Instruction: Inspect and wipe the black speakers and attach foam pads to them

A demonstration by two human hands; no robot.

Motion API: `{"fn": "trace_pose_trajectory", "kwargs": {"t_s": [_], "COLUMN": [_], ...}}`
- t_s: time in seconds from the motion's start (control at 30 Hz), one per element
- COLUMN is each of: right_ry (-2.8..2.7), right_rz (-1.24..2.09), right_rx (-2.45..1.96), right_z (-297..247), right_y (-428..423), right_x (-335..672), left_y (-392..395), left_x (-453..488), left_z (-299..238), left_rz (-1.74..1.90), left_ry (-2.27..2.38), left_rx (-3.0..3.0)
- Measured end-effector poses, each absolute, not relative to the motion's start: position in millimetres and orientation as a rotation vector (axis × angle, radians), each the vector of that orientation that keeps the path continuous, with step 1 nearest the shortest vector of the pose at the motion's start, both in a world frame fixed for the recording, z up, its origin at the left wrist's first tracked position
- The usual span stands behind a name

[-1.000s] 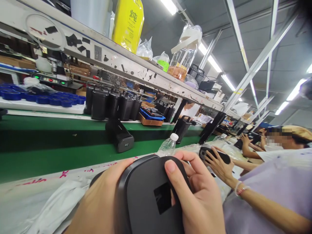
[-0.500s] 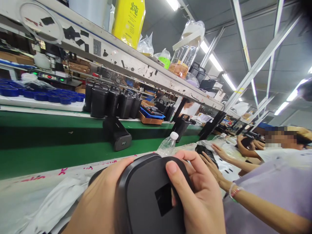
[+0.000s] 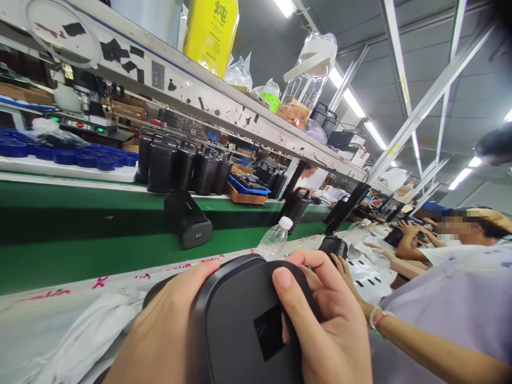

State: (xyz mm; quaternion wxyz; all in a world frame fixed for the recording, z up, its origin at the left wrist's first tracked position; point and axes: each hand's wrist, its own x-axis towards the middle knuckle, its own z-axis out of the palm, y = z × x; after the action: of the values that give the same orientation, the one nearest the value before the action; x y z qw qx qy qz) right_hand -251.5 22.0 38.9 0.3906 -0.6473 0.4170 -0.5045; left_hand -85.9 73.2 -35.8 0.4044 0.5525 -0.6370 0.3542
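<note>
My left hand (image 3: pixel 160 325) wraps around the side of a black device housing (image 3: pixel 202 304) held close in front of me. Over its end lies a flat black cover panel (image 3: pixel 236 325) with rounded corners and a dark rectangular window. My right hand (image 3: pixel 328 320) grips the panel's right edge, thumb on the face and fingers behind. A bit of finger shows through the window's edge, and the panel's right side seems to stand off the housing. A crumpled white cloth (image 3: pixel 96 336) lies beneath my left forearm.
A clear plastic bottle (image 3: pixel 276 238) stands just beyond my hands. One black device (image 3: pixel 188 220) lies on the green conveyor belt (image 3: pixel 132 229); several more stand behind it. Blue rings (image 3: pixel 80 157) sit at left. A shelf (image 3: pixel 192 101) crosses above. At right, a co-worker's hand (image 3: pixel 344 272) touches another device.
My hands and the panel stay almost still. The device on the belt has shifted slightly left. At right, the co-worker's device has turned and one of their hands has moved.
</note>
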Motion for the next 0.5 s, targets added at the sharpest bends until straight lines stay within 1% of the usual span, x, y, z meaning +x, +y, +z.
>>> {"fn": "trace_pose_trajectory", "kwargs": {"t_s": [0.1, 0.3, 0.5], "right_ry": [1.145, 1.163, 1.154], "right_rz": [-1.327, -1.339, -1.32], "right_rx": [-1.48, -1.453, -1.466], "right_z": [43.5, 46.4, 47.6], "right_y": [31.5, 35.1, 36.0], "right_x": [-243.0, -237.8, -240.2], "left_y": [71.0, 69.5, 69.7], "left_x": [-88.8, -94.0, -91.6], "left_z": [-37.8, -41.1, -38.4], "left_rz": [0.92, 0.876, 0.831], "left_ry": [-1.544, -1.488, -1.535], "left_rx": [1.377, 1.374, 1.344]}}
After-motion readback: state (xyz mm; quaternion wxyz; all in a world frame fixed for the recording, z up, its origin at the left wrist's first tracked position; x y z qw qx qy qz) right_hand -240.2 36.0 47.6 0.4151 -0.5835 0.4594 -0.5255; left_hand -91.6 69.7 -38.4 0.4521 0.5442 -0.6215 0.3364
